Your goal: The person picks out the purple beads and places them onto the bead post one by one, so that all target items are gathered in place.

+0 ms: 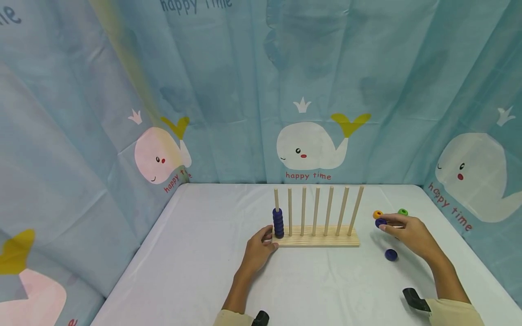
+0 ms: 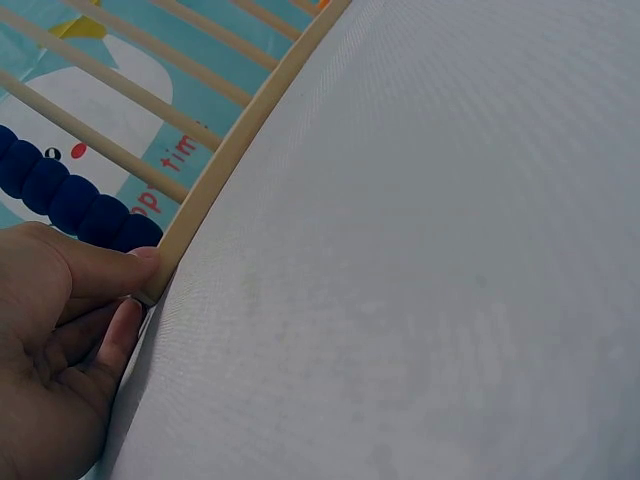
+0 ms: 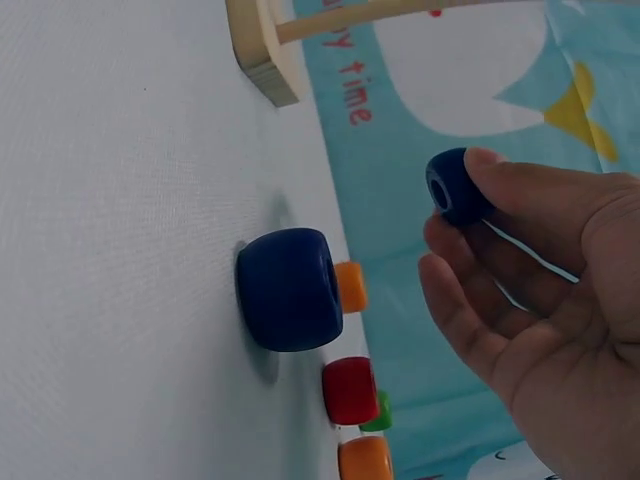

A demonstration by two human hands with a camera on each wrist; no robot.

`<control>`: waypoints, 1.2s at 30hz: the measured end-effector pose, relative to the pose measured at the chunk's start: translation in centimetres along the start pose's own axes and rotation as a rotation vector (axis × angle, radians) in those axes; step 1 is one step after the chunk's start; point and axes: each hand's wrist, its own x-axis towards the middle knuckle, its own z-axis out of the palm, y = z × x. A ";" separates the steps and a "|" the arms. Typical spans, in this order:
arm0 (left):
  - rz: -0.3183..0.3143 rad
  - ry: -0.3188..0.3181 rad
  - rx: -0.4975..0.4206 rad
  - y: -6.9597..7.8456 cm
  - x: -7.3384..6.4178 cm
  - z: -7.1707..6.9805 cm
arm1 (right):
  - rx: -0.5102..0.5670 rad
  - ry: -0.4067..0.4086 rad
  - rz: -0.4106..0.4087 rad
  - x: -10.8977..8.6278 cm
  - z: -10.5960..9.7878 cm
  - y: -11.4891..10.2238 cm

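Note:
A wooden peg rack (image 1: 318, 242) with several upright pegs stands on the white table. Dark blue beads (image 1: 278, 223) are stacked on its leftmost peg; the other pegs are bare. My left hand (image 1: 257, 251) grips the left end of the rack's base, its thumb on the edge in the left wrist view. To the right of the rack, my right hand (image 1: 413, 235) pinches a blue bead (image 3: 455, 188) between thumb and fingers, above the table. Another blue bead (image 1: 391, 255) lies on the cloth nearer to me, below that hand.
Beyond the right hand lie an orange bead (image 1: 378, 213) and a green bead (image 1: 403, 211). The right wrist view also shows a red bead (image 3: 350, 390) and a second orange bead (image 3: 365, 458). A blue whale-print curtain (image 1: 228, 113) surrounds the table.

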 end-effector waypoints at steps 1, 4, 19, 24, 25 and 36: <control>-0.002 0.000 -0.001 0.0 0.0 0.0 | 0.000 0.002 -0.001 0.0 0.0 -0.1; -0.002 -0.002 -0.004 0.0 0.0 0.0 | 0.005 0.011 -0.007 -0.2 -0.2 -0.6; 0.010 -0.003 -0.006 0.0 -0.1 0.0 | 0.008 0.153 -0.137 -0.7 -1.1 -3.3; 0.010 -0.002 -0.007 0.0 0.0 0.0 | 0.022 0.175 -0.160 -0.6 -1.1 -3.9; 0.013 -0.002 -0.009 0.0 0.0 0.0 | 0.023 0.182 -0.163 -0.6 -1.1 -4.1; 0.009 -0.001 -0.011 -0.2 0.1 -0.1 | 0.048 0.276 -0.225 -0.7 -1.4 -5.8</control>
